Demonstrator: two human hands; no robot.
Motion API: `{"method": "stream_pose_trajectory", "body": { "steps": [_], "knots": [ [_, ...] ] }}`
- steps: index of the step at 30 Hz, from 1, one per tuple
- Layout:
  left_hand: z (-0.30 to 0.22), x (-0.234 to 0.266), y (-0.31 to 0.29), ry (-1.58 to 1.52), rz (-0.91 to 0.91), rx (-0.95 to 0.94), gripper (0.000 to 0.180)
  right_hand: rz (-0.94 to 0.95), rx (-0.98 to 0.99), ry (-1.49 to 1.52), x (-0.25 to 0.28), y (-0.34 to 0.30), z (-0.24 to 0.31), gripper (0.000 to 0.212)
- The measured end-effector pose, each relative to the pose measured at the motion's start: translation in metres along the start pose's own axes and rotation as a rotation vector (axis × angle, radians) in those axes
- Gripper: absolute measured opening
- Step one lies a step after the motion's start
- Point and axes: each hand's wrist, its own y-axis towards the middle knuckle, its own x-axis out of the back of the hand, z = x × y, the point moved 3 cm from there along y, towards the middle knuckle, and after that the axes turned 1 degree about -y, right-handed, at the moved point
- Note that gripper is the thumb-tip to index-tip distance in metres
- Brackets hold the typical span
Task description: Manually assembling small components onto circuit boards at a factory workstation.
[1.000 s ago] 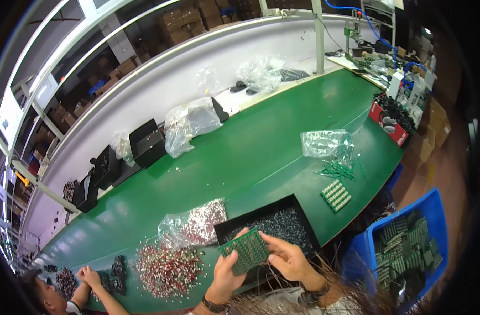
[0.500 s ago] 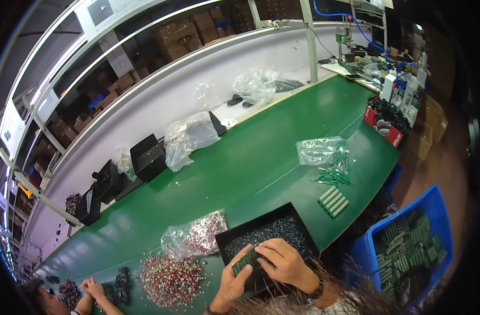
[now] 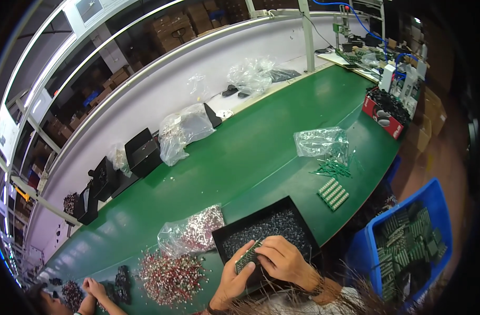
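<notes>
Both hands met over a black tray [image 3: 303, 223] at the near edge of the green desk [image 3: 240, 163]. The left hand [image 3: 233, 281] was closed on a small green board [image 3: 249, 255], thumb on top and fingers under its lower end. The right hand [image 3: 283, 261] was curled over the board's other end, fingertips pressing down on it. The board hung tilted just above the tray's bed of small dark parts [image 3: 274, 228], perhaps touching them.

Left of the tray lay a clear bag [image 3: 190, 233] of pale parts and a loose pile of reddish parts [image 3: 169, 273]. Farther right sat a small stack of boards [image 3: 333, 193], then a bag with green pins [image 3: 329, 149]. A blue bin [image 3: 408, 247] of boards stood beside the desk.

The likeliest slip was the board pivoting out of the left hand's end grip under the right hand's push and dropping into the tray. Parts might also have been flicked over the low rim into the reddish pile nearby. Another person's hands [image 3: 93, 289] worked at the far left, well apart.
</notes>
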Motion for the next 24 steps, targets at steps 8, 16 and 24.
{"method": "stream_pose_trajectory", "body": {
  "steps": [8,16,24],
  "knots": [
    [-0.004,0.0,0.001,-0.004,0.009,0.017,0.058,-0.017,0.058,-0.044,0.003,0.01,0.006,0.036],
    [-0.002,0.001,0.003,-0.019,0.001,-0.021,0.057,-0.044,0.056,0.031,0.004,0.009,0.011,0.037],
    [-0.002,0.004,0.002,-0.023,-0.047,-0.029,0.058,0.005,0.068,0.075,0.004,0.002,0.01,0.028]
  ]
}}
